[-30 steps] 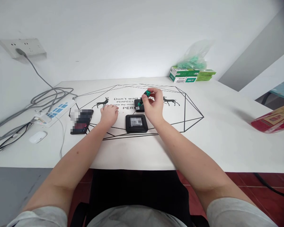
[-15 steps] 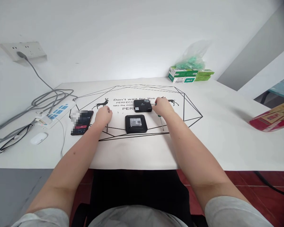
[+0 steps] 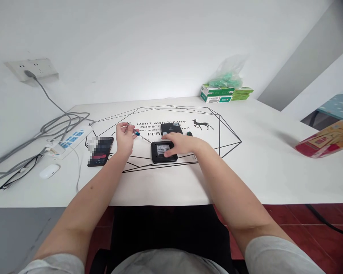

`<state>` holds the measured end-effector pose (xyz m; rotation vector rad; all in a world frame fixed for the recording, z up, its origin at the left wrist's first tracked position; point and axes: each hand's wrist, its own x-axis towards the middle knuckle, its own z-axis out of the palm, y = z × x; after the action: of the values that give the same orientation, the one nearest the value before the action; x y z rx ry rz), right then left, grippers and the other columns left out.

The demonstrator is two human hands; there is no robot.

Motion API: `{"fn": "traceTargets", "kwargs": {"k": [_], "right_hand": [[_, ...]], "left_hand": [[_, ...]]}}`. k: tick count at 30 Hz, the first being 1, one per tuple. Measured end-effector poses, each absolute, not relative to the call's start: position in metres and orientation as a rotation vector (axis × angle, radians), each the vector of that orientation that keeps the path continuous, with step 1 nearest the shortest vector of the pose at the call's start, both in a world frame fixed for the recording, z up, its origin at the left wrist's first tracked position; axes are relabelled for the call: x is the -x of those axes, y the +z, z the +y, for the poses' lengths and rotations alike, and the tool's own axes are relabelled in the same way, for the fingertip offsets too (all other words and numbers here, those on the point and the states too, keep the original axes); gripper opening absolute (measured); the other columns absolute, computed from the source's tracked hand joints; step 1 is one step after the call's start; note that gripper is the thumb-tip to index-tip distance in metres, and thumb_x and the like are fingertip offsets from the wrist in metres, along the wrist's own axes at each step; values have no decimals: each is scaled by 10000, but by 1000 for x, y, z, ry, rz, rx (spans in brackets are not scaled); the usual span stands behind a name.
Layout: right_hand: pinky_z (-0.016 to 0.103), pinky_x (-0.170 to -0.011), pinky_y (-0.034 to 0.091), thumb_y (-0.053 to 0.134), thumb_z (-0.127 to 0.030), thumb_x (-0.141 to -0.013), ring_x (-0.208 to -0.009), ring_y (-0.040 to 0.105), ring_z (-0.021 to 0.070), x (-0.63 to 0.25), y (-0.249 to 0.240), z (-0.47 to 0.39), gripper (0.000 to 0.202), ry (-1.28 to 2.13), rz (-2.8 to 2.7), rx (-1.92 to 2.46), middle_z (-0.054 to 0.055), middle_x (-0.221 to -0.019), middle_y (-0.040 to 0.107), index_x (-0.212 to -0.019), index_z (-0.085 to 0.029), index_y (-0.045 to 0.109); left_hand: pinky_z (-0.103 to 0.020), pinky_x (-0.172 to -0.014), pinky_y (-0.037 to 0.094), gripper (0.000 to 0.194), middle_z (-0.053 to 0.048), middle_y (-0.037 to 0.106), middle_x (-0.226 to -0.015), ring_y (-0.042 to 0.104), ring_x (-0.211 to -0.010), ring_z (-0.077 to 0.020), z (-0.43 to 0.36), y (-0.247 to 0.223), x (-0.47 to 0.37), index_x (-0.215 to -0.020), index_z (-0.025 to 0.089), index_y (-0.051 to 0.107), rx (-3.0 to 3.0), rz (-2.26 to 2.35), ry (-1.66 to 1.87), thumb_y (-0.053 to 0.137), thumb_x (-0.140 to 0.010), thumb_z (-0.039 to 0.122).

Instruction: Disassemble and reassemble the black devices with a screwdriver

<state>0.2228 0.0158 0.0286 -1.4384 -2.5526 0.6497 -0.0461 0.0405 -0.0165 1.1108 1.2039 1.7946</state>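
A slim screwdriver [image 3: 137,133] with a blue part near its handle is pinched in my left hand [image 3: 125,137]. Its shaft slants down to the right, the tip close to the far left corner of a black square device case [image 3: 157,156]. Over the right half of that case, which bears a white label [image 3: 161,149], my right hand [image 3: 181,144] reaches with thumb and fingers spread. Whether the fingers press on it I cannot tell. Just behind, a second black square piece [image 3: 171,128] is partly covered by the hand. A green-handled screwdriver [image 3: 189,134] lies beyond my right wrist, mostly hidden.
To the left are a phone [image 3: 100,151], a white mouse [image 3: 49,171], glasses [image 3: 20,173] and a power strip [image 3: 71,142] with coiled cables. Green-and-white boxes [image 3: 218,92] under a plastic bag stand against the wall. A red and yellow package [image 3: 322,140] is at the right.
My right hand has let go of the green-handled screwdriver and moved left over the labelled case. My left hand has tilted its screwdriver from upright to pointing right at the case.
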Motion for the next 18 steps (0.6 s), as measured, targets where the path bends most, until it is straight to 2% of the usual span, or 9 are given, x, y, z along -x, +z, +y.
{"fn": "traceTargets", "kwargs": {"k": [2, 4, 11, 14, 18], "right_hand": [[589, -1072, 590, 948, -512, -699, -1372, 643, 435, -217, 28, 9, 873, 725, -2615, 1482, 138, -1514, 656, -1480, -286, 631], [598, -1058, 599, 964, -516, -658, -1372, 635, 444, -214, 27, 7, 934, 750, -2635, 1503, 141, -1518, 650, -1493, -282, 618], [611, -1214, 503, 892, -595, -705, -1502, 502, 439, -214, 25, 13, 1051, 777, -2754, 1498, 122, -1652, 531, -1621, -279, 484], [622, -1208, 500, 887, -594, -711, -1493, 504, 445, -214, 22, 15, 1052, 768, -2759, 1493, 132, -1647, 534, -1626, -278, 478], [637, -1175, 520, 912, -642, -672, -1495, 507, 485, -212, 21, 15, 1078, 750, -2756, 1481, 148, -1600, 568, -1607, -290, 506]], "left_hand": [[-380, -884, 675, 278, 0, 680, -1027, 767, -830, -139, 40, -19, 45, -1104, 275, 472, -1145, 1207, 1774, 728, -1006, 324], [-372, -858, 677, 303, -1, 676, -1035, 762, -808, -135, 41, -23, 45, -1108, 272, 482, -1192, 1209, 1765, 749, -994, 358], [-322, -780, 671, 340, -21, 696, -1035, 772, -796, -149, 47, -28, 51, -1165, 252, 540, -1397, 1167, 1834, 777, -975, 404], [-331, -796, 675, 342, -41, 722, -1068, 788, -828, -164, 43, -28, 51, -1208, 251, 559, -1525, 1138, 1837, 754, -998, 437], [-365, -890, 669, 409, -99, 751, -1230, 803, -924, -188, 32, -28, 43, -1348, 255, 600, -1698, 1103, 1799, 742, -1010, 433]]}}
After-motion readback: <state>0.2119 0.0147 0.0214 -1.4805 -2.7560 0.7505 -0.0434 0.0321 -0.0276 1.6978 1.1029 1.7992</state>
